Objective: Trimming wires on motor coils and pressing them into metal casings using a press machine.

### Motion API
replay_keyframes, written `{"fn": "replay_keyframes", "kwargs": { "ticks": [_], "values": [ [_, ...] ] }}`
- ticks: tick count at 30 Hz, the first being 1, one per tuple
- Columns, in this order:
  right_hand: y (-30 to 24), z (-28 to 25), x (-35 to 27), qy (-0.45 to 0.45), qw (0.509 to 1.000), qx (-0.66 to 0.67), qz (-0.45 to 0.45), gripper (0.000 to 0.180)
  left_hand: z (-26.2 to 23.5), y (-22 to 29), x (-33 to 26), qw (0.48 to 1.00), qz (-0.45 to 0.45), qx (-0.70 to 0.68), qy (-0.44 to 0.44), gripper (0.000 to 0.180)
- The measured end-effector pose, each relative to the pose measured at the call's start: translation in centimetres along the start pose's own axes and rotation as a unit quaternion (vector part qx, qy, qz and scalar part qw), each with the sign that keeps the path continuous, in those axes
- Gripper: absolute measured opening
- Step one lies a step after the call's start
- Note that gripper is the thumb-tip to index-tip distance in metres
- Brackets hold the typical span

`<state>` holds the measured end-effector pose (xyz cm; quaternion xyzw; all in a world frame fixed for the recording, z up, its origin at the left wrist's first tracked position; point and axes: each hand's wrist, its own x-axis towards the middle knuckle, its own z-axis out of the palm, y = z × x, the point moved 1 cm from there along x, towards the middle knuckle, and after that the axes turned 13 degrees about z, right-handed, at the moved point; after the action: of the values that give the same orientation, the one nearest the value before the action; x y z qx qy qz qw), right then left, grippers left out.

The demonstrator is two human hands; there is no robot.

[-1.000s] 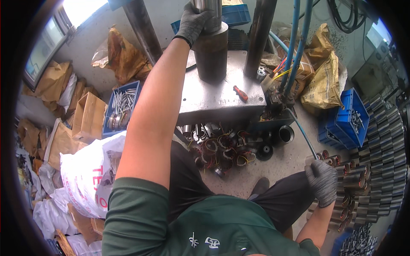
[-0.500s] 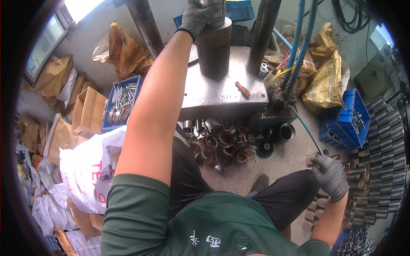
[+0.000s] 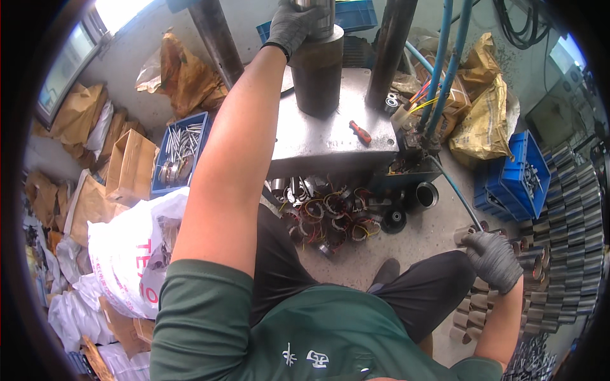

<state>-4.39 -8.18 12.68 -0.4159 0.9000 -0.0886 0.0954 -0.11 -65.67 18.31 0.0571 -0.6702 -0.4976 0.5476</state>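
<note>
While my gloved left hand (image 3: pixel 293 24) is wrapping closed around the shiny metal cylinder (image 3: pixel 316 14) atop the dark press block (image 3: pixel 316 73), I am seeing bare steel plate (image 3: pixel 330 136) just below that grip — a red-handled tool (image 3: pixel 360 131) is lying near the plate's right edge. Two dark columns (image 3: pixel 389 51) are flanking the grip closely. My gloved right hand (image 3: pixel 492 257) is curling closed over a small tan sleeve (image 3: pixel 467 233), with rows of metal sleeves (image 3: pixel 559 235) crowding just right of it — wound coils (image 3: pixel 330 216) are lying to its left.
</note>
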Motion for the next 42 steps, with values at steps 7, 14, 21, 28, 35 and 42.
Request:
{"fn": "replay_keyframes", "kwargs": {
  "ticks": [7,14,21,28,35,42],
  "values": [
    [0.5,0.0,0.2,0.008,0.999,0.041,-0.017,0.021,-0.5,-0.3,-0.1,0.999,0.012,0.036,0.0,0.053],
    [1.2,0.2,0.2,0.002,0.997,0.071,0.012,0.021,-0.3,0.4,-0.3,0.999,0.008,0.052,0.0,0.054],
    [1.2,-0.2,0.1,0.011,0.993,0.114,0.04,0.023,-0.5,0.1,-0.3,0.999,0.009,0.038,-0.006,0.053],
    [0.8,-0.4,0.3,-0.028,0.99,0.129,0.049,0.023,-0.6,0.3,-0.6,1.0,0.02,0.014,-0.001,0.054],
    [1.1,-0.6,0.4,-0.036,0.984,0.162,0.067,0.025,-0.8,0.2,-0.3,0.998,0.013,0.066,-0.011,0.055],
    [0.6,-1.0,0.4,-0.03,0.997,0.068,0.018,0.026,-0.9,-0.3,0.0,0.999,0.016,0.027,-0.014,0.054]
  ]
}}
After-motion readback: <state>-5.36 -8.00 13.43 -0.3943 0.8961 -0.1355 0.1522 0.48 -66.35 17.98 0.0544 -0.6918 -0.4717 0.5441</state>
